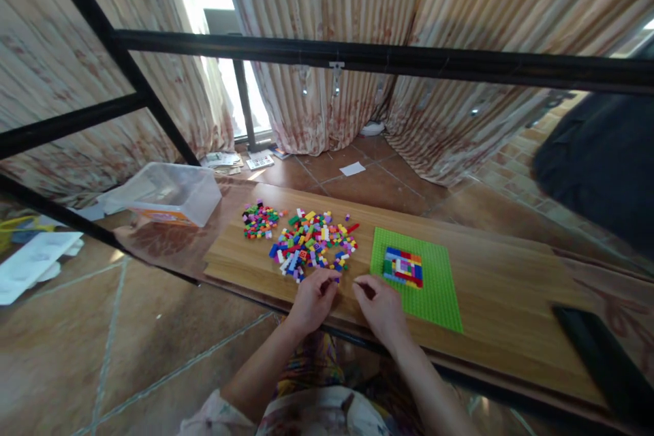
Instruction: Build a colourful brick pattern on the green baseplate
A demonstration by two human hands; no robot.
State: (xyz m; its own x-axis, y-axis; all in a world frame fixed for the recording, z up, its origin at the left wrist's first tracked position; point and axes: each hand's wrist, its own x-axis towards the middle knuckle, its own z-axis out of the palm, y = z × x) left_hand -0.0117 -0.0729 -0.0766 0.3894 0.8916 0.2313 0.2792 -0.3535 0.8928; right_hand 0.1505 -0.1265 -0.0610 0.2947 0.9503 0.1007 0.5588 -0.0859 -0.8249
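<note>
My left hand [313, 298] is closed, its fingers curled at the near edge of a large heap of mixed toy bricks [315, 238]. A small purple spot shows by its fingertips; whether it is held is unclear. My right hand [382, 305] is closed in a pinch a short way to the right, and what is in it, if anything, is hidden. Beside it lies a green baseplate [434, 286], tilted slightly on the board. A square of multicoloured bricks [403, 268] in nested rings, with white near its middle, is built on the plate.
A smaller heap of tiny bricks [260, 220] lies at the board's left. Beyond it stands a clear plastic bin [187, 191]. A dark flat object [605, 361] rests at the right end of the wooden board [501, 293]. A black metal rail [409, 61] crosses above.
</note>
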